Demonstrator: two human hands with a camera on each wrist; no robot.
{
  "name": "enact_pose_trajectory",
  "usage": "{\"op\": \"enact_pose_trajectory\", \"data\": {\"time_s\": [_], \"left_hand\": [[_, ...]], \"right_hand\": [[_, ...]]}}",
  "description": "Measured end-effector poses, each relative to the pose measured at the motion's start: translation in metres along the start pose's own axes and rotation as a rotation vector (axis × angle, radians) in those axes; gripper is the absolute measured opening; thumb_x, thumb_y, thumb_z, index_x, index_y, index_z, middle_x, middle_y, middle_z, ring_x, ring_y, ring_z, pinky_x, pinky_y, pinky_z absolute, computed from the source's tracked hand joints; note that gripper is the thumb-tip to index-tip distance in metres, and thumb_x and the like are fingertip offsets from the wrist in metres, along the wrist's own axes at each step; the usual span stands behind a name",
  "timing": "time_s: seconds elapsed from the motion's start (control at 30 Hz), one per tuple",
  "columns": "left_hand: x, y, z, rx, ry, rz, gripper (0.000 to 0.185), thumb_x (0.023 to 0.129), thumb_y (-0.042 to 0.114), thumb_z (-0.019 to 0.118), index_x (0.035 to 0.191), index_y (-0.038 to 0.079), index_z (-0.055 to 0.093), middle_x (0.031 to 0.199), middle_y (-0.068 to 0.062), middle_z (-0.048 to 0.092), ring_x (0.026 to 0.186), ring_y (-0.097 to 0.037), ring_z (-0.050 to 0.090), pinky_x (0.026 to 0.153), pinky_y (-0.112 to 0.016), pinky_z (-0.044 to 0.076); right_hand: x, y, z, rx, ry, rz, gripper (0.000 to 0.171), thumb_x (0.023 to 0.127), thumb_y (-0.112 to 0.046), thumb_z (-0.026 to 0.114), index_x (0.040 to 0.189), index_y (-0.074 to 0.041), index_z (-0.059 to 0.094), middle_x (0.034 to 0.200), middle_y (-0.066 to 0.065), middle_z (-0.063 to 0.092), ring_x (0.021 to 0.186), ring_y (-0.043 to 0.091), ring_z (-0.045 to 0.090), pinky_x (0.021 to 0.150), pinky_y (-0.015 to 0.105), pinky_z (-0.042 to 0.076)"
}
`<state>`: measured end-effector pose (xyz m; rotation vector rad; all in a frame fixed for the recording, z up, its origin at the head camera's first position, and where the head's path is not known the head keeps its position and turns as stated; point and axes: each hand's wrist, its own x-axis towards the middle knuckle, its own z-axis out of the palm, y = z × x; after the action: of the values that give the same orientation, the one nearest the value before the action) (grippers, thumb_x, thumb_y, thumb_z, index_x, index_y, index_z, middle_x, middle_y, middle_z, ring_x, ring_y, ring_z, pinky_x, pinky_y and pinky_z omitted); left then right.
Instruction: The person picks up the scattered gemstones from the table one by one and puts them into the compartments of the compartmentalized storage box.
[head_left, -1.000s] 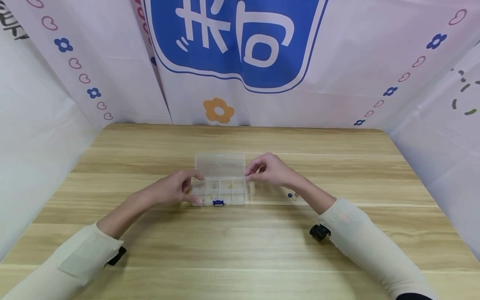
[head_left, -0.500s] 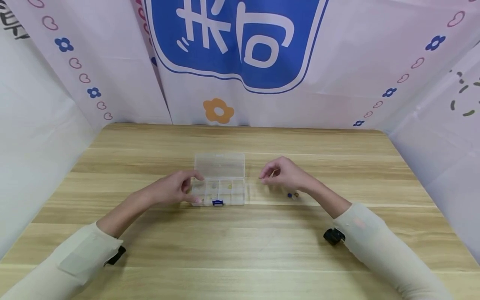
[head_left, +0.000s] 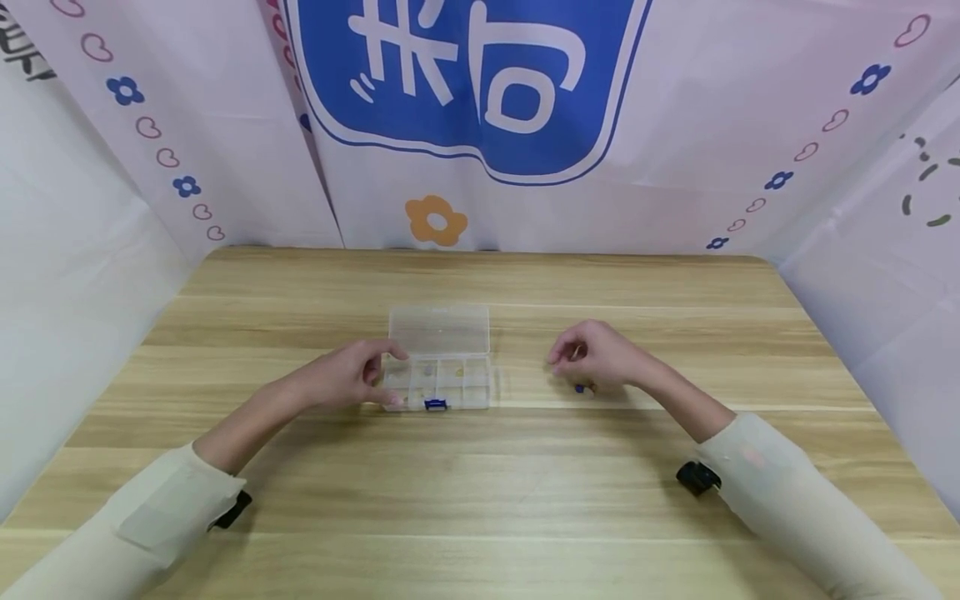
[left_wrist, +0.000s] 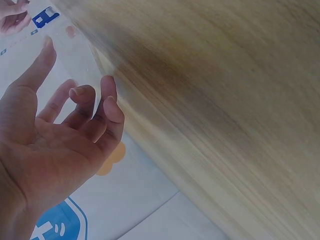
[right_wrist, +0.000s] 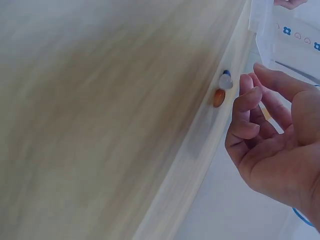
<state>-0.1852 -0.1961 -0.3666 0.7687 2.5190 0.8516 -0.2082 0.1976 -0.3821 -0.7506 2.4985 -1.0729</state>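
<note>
A clear plastic compartment box (head_left: pixel 477 375) with a blue clasp (head_left: pixel 435 404) lies on the table, its lid (head_left: pixel 439 329) tipped back. My left hand (head_left: pixel 341 375) holds the box's left end, thumb at the front corner and index finger near the hinge. To the right, my right hand (head_left: pixel 600 354) hovers with loosely bent fingers; nothing shows between them. Close below it are a few small bead-like pieces: an orange one (right_wrist: pixel 219 98), a whitish one (right_wrist: pixel 226 81) and a blue one (head_left: pixel 579 388). Some compartments contain tiny pieces, too small to make out.
The wooden table (head_left: pixel 480 500) runs back to a printed cloth (head_left: pixel 637 208) with a blue sign. White cloth also closes off the left and right sides. A black wrist camera (head_left: pixel 697 477) sits under the right sleeve.
My right hand has moved right, from the box's right edge to over the small bead-like pieces. My left hand stays on the box, which has hardly moved.
</note>
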Motion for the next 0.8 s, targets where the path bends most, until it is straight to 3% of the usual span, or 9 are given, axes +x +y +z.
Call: {"op": "enact_pose_trajectory", "data": {"time_s": [0.5, 0.8], "left_hand": [[0.0, -0.002, 0.001, -0.006, 0.003, 0.004, 0.059, 0.088, 0.02, 0.085, 0.132, -0.009, 0.058, 0.071, 0.0, 0.047, 0.065, -0.014, 0.042, 0.059, -0.027, 0.037], [0.0, -0.001, 0.0, -0.014, -0.001, 0.001, 0.059, 0.088, 0.02, 0.085, 0.132, -0.009, 0.058, 0.071, 0.0, 0.047, 0.065, -0.014, 0.042, 0.06, -0.028, 0.038]], "right_hand": [[-0.014, 0.007, -0.01, -0.006, -0.092, -0.006, 0.01, 0.085, 0.002, 0.082, 0.092, 0.002, 0.075, 0.079, 0.003, 0.071, 0.071, 0.014, 0.063, 0.064, 0.023, 0.053], [-0.015, 0.011, -0.01, -0.062, -0.079, 0.015, 0.013, 0.081, 0.003, 0.085, 0.086, -0.001, 0.073, 0.076, 0.0, 0.068, 0.071, 0.012, 0.061, 0.064, 0.022, 0.052]]}}
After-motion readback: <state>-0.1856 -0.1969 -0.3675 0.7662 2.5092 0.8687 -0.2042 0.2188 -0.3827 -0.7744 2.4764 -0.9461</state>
